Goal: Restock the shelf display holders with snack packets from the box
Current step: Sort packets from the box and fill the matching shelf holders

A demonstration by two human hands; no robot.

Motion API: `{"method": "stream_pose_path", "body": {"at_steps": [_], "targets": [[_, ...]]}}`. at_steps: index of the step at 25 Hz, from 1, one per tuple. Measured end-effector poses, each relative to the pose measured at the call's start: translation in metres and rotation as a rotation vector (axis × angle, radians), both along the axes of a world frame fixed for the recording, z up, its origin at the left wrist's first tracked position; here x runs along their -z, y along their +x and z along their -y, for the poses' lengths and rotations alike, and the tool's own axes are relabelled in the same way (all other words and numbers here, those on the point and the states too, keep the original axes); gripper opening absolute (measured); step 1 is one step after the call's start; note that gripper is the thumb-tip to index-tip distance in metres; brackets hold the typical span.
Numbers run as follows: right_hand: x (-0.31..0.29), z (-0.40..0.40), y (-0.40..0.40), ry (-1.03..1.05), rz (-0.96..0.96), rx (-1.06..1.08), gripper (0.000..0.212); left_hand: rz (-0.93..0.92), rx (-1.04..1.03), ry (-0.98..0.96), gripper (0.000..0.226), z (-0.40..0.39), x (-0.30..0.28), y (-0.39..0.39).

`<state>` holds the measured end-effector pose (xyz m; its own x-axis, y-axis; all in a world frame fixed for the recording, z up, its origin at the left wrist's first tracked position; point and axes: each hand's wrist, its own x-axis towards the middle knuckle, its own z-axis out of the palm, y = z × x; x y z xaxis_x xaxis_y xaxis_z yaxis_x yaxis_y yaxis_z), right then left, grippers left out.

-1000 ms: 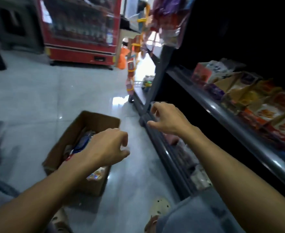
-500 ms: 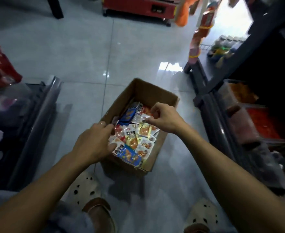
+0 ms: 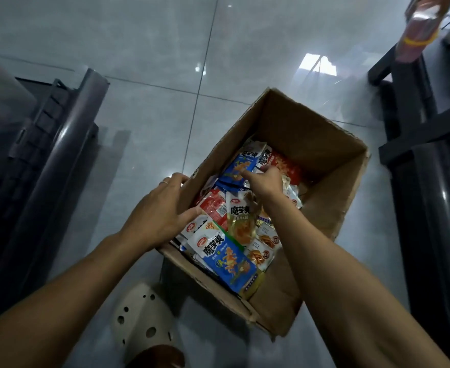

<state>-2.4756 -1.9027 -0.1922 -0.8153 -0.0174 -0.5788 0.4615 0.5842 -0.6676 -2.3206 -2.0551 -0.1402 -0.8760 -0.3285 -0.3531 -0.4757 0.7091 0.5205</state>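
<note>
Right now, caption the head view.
Left hand steadies the cardboard box while right hand reaches among snack packets.

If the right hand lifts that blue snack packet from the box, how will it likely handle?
The blue snack packet looks like thin glossy film, so it would probably flop and feel slippery. It seems flat and small, so likely light. The right hand reaches among overlapping packets in the box, so neighbours may shift.
</note>
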Motion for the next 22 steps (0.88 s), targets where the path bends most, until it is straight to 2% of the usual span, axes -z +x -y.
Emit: {"method": "stream_pose_path", "body": {"at_steps": [2,4,6,8,11,13,15,17,18,19,22], "targets": [[0.015,0.007,-0.008,-0.095,0.077,0.11,0.038,-0.024,-0.027,-0.015,0.06,0.0,0.006,0.001],[0.024,0.012,-0.015,-0.219,0.135,0.149,0.021,-0.048,-0.04,-0.023,0.057,0.0,0.009,0.001],[0.026,0.01,-0.02,-0.159,0.123,0.117,0.009,-0.065,-0.034,-0.031,0.055,0.0,0.009,0.0],[0.017,0.003,-0.021,-0.049,0.103,0.037,0.008,-0.072,-0.041,-0.031,0.055,0.001,0.008,0.0],[-0.007,-0.018,-0.012,-0.069,0.153,-0.011,0.005,-0.086,-0.038,-0.026,0.055,0.001,0.007,0.001],[-0.017,-0.029,0.0,-0.082,0.249,-0.155,0.006,-0.103,-0.034,-0.026,0.054,0.001,0.007,0.001],[-0.015,-0.033,0.02,0.047,0.308,-0.439,0.01,-0.118,-0.028,-0.016,0.051,0.002,0.007,0.001],[0.0,-0.032,0.037,0.327,0.182,-0.73,0.014,-0.121,-0.026,-0.011,0.049,0.003,0.008,0.002],[0.008,-0.029,0.042,0.433,0.069,-0.79,0.012,-0.119,-0.026,-0.01,0.049,0.004,0.008,0.002],[0.013,-0.026,0.044,0.465,-0.018,-0.778,0.006,-0.119,-0.027,-0.009,0.049,0.004,0.008,0.002],[0.015,-0.015,0.04,0.376,-0.041,-0.614,0.024,-0.123,-0.024,-0.009,0.048,0.003,0.01,0.002]]}}
